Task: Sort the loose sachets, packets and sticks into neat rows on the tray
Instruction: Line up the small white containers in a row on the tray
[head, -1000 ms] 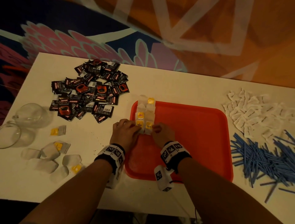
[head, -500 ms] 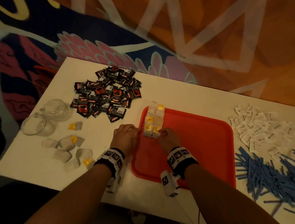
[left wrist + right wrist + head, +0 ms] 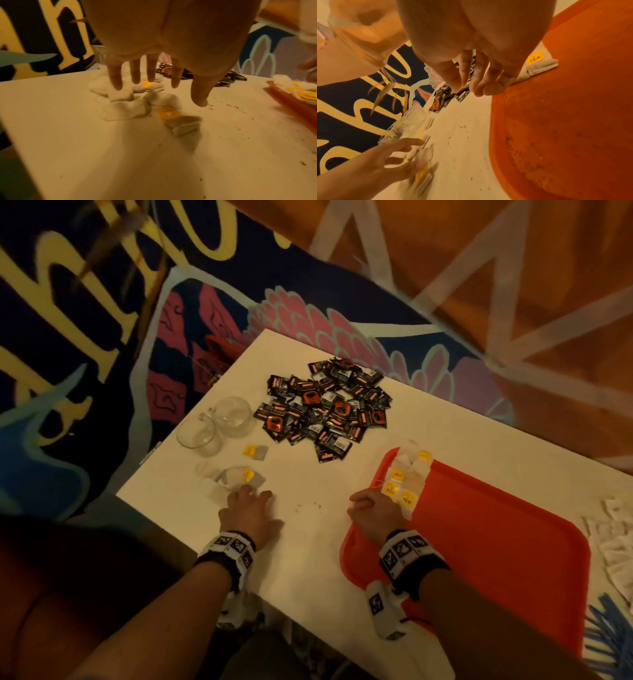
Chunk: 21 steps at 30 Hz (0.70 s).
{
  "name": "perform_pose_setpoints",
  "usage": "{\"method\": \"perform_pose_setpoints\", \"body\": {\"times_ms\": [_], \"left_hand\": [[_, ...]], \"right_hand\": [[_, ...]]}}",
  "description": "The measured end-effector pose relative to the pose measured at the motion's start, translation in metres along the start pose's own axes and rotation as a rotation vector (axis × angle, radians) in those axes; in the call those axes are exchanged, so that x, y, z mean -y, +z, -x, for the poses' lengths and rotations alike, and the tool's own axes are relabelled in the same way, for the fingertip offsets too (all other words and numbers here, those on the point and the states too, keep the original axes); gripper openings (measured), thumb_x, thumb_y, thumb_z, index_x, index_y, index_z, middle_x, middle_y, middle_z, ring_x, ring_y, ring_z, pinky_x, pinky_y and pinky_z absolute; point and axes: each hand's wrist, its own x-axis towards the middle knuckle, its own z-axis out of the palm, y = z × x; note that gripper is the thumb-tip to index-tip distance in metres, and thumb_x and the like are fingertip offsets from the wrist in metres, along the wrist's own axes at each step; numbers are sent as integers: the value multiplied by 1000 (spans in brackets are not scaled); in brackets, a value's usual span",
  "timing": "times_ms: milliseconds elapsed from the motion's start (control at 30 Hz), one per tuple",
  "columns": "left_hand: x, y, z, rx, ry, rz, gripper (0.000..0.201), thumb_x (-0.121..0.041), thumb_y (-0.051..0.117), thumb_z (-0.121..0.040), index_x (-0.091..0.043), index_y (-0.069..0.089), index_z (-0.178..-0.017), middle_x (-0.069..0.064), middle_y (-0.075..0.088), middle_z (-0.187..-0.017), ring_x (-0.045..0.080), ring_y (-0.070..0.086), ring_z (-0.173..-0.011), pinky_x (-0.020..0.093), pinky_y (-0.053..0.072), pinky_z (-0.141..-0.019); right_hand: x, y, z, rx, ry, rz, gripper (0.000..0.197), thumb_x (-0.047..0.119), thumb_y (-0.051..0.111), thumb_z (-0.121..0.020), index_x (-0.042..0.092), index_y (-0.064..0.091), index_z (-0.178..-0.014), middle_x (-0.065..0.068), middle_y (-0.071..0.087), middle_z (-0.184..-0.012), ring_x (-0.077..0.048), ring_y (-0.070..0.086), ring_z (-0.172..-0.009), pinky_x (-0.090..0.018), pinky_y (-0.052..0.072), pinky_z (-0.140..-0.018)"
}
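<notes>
Red tray (image 3: 496, 542) holds only two short tea bag rows (image 3: 407, 481); black packets (image 3: 325, 409), loose tea bags (image 3: 126, 111) remain on bench. Left hand (image 3: 248, 513) released, reaching; right hand (image 3: 371, 513) curled, grasping nothing visible.

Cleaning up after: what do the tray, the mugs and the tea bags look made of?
Tray: likely plastic, red-orange with a dull sheen, one moulded piece with rounded corners and a raised rim.
Mugs: clear glass or clear plastic; the table shows through them.
Tea bags: thin off-white filter paper, crumpled, with yellow paper tags.
</notes>
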Motion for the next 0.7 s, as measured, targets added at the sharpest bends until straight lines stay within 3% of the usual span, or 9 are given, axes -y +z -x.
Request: {"method": "perform_pose_setpoints", "body": {"times_ms": [100,167,233,333,467,567,700], "left_hand": [[16,7,-4,83,-59,80,65,-63,63,-81,-38,41,-137,7,28,-145,39,36,-130,49,44,-99],[20,17,-10,124,9,36,58,-61,50,-80,-35,43,-131,7,37,-134,37,42,-122,49,46,-93],[18,24,-11,111,34,1,51,-51,41,-84,-31,44,-131,8,40,-132,34,43,-119,48,47,-91],[10,28,-4,43,76,42,39,-35,53,-96,-25,49,-133,6,40,-133,32,45,-115,43,51,-84],[6,37,-8,37,153,119,29,-20,52,-96,-16,59,-124,7,47,-123,31,51,-110,42,48,-88],[0,31,-9,82,197,174,19,-14,55,-92,-12,59,-110,7,49,-109,30,55,-103,35,45,-82],[-8,9,-14,117,141,451,6,-14,61,-85,-18,57,-88,1,59,-95,24,58,-91,29,42,-73]], "right_hand": [[9,15,1,63,-3,43,15,14,69,-87,21,66,-100,1,67,-101,-11,61,-91,-19,49,-70],[14,24,2,83,-19,89,15,16,69,-87,23,66,-101,4,66,-100,-10,61,-92,-21,50,-74],[19,33,4,108,-44,130,16,16,69,-87,22,66,-102,4,66,-100,-11,61,-94,-24,51,-79],[23,41,5,126,-49,179,15,16,68,-87,22,67,-101,6,66,-99,-11,61,-95,-25,50,-82],[21,45,6,134,-61,209,12,17,68,-86,25,67,-95,6,69,-98,-9,62,-90,-15,45,-67],[22,43,9,150,-56,189,10,15,67,-88,20,68,-95,4,70,-97,-6,61,-81,-9,39,-57],[25,32,13,168,-68,177,8,16,67,-89,20,69,-95,12,66,-90,-5,60,-82,-11,41,-61]]}}
